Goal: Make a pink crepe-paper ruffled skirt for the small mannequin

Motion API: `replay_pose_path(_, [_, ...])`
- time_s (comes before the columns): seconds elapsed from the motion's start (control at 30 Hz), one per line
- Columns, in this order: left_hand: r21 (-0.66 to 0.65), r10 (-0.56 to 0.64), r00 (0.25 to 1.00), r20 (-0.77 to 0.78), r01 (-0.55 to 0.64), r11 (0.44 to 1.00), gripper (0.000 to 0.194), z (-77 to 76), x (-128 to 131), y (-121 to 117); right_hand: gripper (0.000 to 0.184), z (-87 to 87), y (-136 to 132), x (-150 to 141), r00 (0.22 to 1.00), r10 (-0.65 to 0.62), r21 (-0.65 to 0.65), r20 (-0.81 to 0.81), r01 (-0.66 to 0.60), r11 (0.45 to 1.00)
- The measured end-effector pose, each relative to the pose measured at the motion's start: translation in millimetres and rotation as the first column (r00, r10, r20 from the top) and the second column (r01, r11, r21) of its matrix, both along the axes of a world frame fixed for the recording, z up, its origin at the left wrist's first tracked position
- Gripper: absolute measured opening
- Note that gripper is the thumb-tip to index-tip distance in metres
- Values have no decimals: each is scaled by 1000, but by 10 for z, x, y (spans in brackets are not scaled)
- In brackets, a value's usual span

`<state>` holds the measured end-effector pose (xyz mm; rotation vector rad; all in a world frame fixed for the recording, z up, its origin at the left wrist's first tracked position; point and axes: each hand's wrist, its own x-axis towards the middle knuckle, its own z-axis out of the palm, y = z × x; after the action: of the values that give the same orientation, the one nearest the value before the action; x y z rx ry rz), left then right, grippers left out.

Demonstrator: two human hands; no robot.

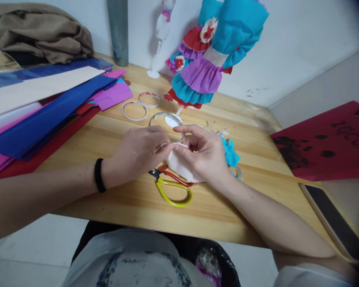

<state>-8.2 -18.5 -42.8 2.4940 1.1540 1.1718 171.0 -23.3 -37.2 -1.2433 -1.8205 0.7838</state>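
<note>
Over the front middle of the table, both my hands meet around a thin roll of tape (166,114) with printing on its band. My left hand (134,149), a black band at its wrist, is closed in a pinch at the roll's lower edge. Thumb tip close to it, my right hand (208,153) grips a piece of white paper (179,165), while its index finger touches the roll's right side. The exact contact between the fingertips is partly hidden. Below the hands lie scissors (175,193) with one yellow and one red handle, their blades partly covered.
Two tape rings (134,111) lie behind my hands. Folded coloured paper (56,115) covers the left side. A ruffled paper dress (203,75) on a stand rises at the back. Blue scraps (231,152) lie right of my hand; a phone (332,219) and red bag (326,147) are further right.
</note>
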Motion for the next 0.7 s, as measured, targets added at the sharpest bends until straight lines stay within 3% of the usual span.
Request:
replay_pose_path(0.2, [-13,6,1000,14,-6,1000,31,17,11,-17,38,4,10,10,998,-47,21,38,46,999])
replay_pose_path(0.47, [-312,-23,970,242,100,945,31,62,-7,33,24,37,30,40,990,-45,5,-130,46,999])
replay_pose_path(0.57, [-368,-50,962,269,151,918,29,41,-19,67,17,88,65,58,988,-23,-64,-152,13,998])
replay_pose_path(0.7, [-405,-41,961,272,153,902,25,52,-34,101,22,116,94,71,990,50,-196,-133,-76,978])
